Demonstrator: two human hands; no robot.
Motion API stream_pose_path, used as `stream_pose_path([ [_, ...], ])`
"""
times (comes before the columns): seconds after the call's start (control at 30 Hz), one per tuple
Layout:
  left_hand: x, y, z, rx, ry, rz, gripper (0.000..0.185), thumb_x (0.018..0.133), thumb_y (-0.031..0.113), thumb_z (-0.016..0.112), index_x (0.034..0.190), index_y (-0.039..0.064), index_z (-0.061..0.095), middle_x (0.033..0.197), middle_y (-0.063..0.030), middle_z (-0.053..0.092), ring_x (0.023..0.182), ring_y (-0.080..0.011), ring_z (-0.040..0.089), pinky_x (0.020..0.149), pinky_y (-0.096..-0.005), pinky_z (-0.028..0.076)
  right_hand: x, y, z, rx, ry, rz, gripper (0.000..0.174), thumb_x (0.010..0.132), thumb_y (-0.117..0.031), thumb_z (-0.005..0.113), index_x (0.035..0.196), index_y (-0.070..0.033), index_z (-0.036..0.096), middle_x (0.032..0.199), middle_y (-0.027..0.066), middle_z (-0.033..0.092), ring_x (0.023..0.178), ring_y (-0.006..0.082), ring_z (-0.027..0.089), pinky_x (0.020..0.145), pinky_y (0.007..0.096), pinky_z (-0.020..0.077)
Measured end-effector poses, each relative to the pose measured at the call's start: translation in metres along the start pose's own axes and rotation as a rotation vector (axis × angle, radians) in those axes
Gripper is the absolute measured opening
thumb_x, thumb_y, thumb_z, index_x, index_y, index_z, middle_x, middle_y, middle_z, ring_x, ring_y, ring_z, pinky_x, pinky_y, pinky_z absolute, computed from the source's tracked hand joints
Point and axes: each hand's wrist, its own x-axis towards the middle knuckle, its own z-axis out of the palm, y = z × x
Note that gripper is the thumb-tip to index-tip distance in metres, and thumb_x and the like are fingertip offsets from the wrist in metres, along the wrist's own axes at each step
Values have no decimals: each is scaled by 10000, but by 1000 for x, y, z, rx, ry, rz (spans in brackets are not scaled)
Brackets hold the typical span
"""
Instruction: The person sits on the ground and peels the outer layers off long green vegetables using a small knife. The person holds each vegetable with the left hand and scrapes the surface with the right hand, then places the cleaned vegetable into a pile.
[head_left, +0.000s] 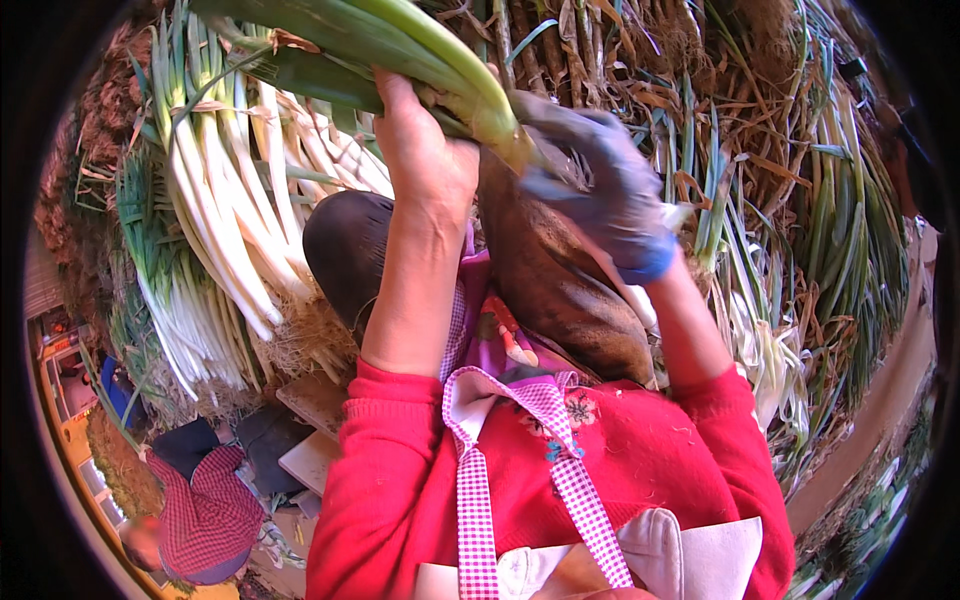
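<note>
My bare left hand (426, 142) grips a thick green stalk, which looks like a large leek or green onion (457, 75), near the top middle. The stalk's leafy part runs off to the upper left. My right hand (600, 172), in a grey-blue glove with a blue cuff, is blurred at the stalk's lower end; its fingers are curved around or beside that end, and whether they grip it cannot be told. Below the hands, a brown-stained covering (562, 277) lies over one leg. A dark-covered knee (345, 240) is left of my left forearm.
White-stemmed green onions with roots (232, 195) are piled at left. Uncleaned stalks with dry leaves (570, 45) lie at the top; more green onions (847, 202) are heaped at right. Another person in a checked top (214, 510) is at lower left, near flat boards (311, 457).
</note>
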Motion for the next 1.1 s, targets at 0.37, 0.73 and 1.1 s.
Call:
stream_pose_path([
  [0.37,5,0,-15,86,45,52,320,969,287,447,1196,64,472,1111,-64,540,1031,-209,523,918,-440,431,-15,2,-14,1447,345,596,258,939,-322,516,968,-65,522,792,31,505,635,108,462,517,254,476],
  [0.73,69,71,-20,102,86,141,323,960,273,390,1155,54,523,1186,-103,550,1086,-283,522,936,-541,411,-215,72,-160,923,629,1105,222,885,-308,603,978,-119,534,797,-1,553,588,35,483,378,150,295],
  [1.1,100,99,13,312,63,80,359,970,283,341,1174,21,477,1224,-179,490,1125,-412,471,943,-659,386,-70,37,-55,284,0,801,493,739,-115,768,1177,-32,558,1044,35,616,957,131,579,889,278,458],
])
